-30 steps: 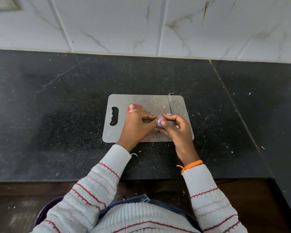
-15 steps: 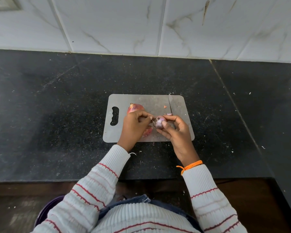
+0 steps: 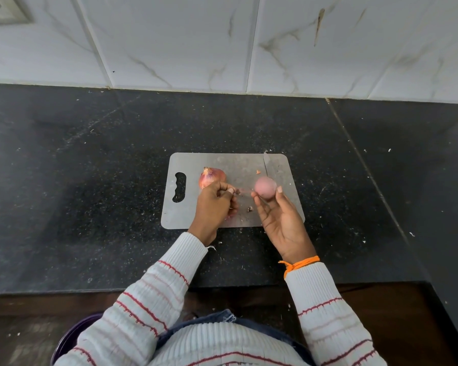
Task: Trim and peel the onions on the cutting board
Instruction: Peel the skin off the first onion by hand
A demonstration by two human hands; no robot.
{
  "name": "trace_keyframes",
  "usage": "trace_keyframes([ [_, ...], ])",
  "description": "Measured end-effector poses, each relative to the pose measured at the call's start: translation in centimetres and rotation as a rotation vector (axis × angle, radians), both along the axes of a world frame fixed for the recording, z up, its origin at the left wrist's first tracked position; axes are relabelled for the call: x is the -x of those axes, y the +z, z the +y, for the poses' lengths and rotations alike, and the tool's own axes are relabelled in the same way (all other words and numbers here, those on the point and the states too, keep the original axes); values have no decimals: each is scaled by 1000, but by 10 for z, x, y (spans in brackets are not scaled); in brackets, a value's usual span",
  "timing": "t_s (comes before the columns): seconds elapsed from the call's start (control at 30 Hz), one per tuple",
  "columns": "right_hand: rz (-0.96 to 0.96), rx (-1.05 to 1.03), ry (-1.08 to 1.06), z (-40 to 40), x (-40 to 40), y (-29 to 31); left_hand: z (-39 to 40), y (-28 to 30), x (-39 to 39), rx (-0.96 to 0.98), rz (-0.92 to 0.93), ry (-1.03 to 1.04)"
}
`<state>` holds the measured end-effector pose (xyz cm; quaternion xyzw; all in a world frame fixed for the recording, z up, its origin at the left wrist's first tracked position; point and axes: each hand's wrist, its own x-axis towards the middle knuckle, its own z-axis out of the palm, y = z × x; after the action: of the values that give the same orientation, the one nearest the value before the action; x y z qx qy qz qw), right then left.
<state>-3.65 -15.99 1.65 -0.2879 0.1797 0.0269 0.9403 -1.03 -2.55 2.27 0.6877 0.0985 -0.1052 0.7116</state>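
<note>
Right hand pinches smooth round peeled onion; left hand pinches thin papery skin w/ curled fingers.

A person's right hand holds a peeled pink onion at its fingertips above a grey cutting board on a black countertop. The left hand pinches a strip of skin. An unpeeled onion lies on the board just beyond that hand.
</note>
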Motion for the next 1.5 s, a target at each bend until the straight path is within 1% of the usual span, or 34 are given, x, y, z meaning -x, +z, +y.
trace_keyframes([
  [0.1, 33, 15, -6, 0, 0, -1, 0, 2, 0, 59, -5, 3],
  [0.2, 11, 55, 20, 1, 0, -1, -1, 4, 1, 105, -30, -7],
  [0.33, -72, 136, 111, 2, 1, -2, -4, 4, 0, 71, -70, -11],
  [0.4, -82, 183, 128, 3, 0, -2, -3, 4, 0, 53, -90, -57],
  [0.5, -78, 235, 114, 5, 0, -2, -2, 5, 0, 89, -95, -186],
  [0.57, -82, 308, 105, 5, -1, -1, -2, 4, 0, 104, -107, -240],
  [0.73, -64, 488, 60, 7, 1, 5, -1, 7, -2, 82, -138, -261],
  [0.87, -114, 674, 4, 8, 1, 5, 2, 6, -2, 19, -206, -271],
  [1.0, -129, 1037, -139, 4, -2, 0, 2, 3, -3, -83, -265, -278],
  [1.1, -189, 1276, -181, 3, -3, 0, 2, 3, -4, -122, -272, -283],
  [1.3, -323, 1488, -256, 5, -4, 2, 3, 1, -6, -281, -313, -272],
  [1.4, -327, 1528, -273, 5, -4, 2, 2, -1, -8, -397, -349, -265],
  [1.5, -321, 1539, -282, 5, -4, 2, 2, -1, -9, -454, -381, -263],
])
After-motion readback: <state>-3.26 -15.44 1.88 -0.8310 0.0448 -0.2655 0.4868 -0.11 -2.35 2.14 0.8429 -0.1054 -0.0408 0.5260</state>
